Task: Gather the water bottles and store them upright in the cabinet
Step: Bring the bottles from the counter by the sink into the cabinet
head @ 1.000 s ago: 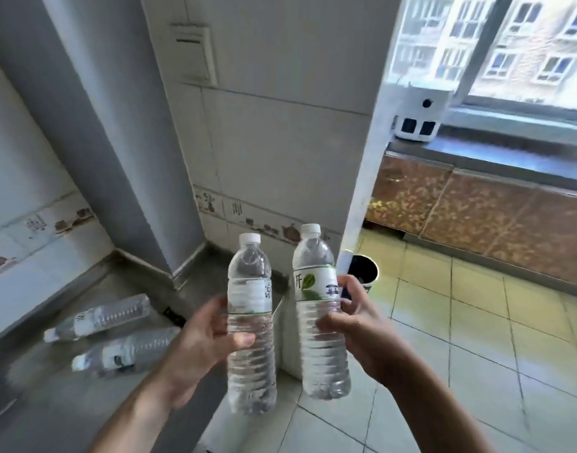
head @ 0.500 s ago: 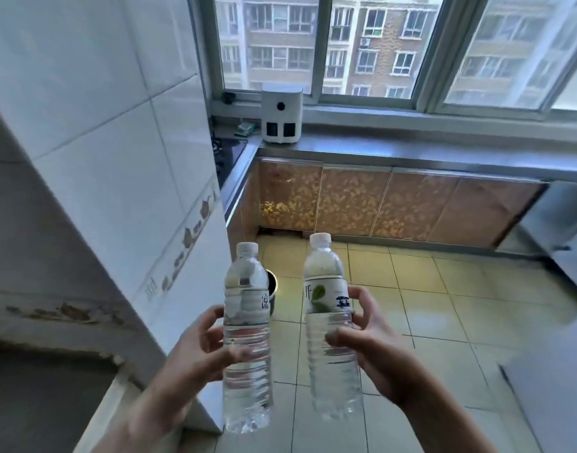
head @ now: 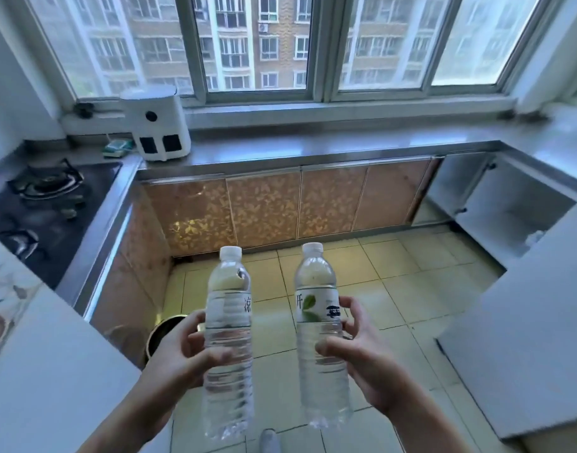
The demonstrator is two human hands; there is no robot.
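Over the tiled floor (head: 395, 289), chest-high in front of the person, both hands hold one water bottle each, upright, white caps up. Left hand (head: 182, 354) is wrapped around the midsection of the left bottle (head: 228, 338), thumb across the front, fingers behind, just under the label. Right hand (head: 368, 358) is wrapped around the right bottle (head: 319, 338) the same way, thumb pressed on the ribbed front, fingertips curled around the far side at label height. That label shows a green leaf. Bottles are near each other but apart, not touching. Both look clear, mostly full.

Ahead: steel countertop (head: 313, 145) running under the window (head: 257, 44), with patterned orange cabinet doors (head: 264, 207) below it, all closed. To the right, an open cabinet (head: 509, 204) with a pale interior; what sits inside is too blurred to tell. A white door panel (head: 525, 338) fills the near right. On the left, gas stove (head: 41, 204) set into the counter. White appliance (head: 156, 125) stands at the counter corner near the window, a small green item (head: 117, 148) just beside it. Round dark-rimmed bin (head: 166, 331) on the floor behind the left hand, partly hidden. A shoe tip (head: 270, 441) shows at bottom edge.
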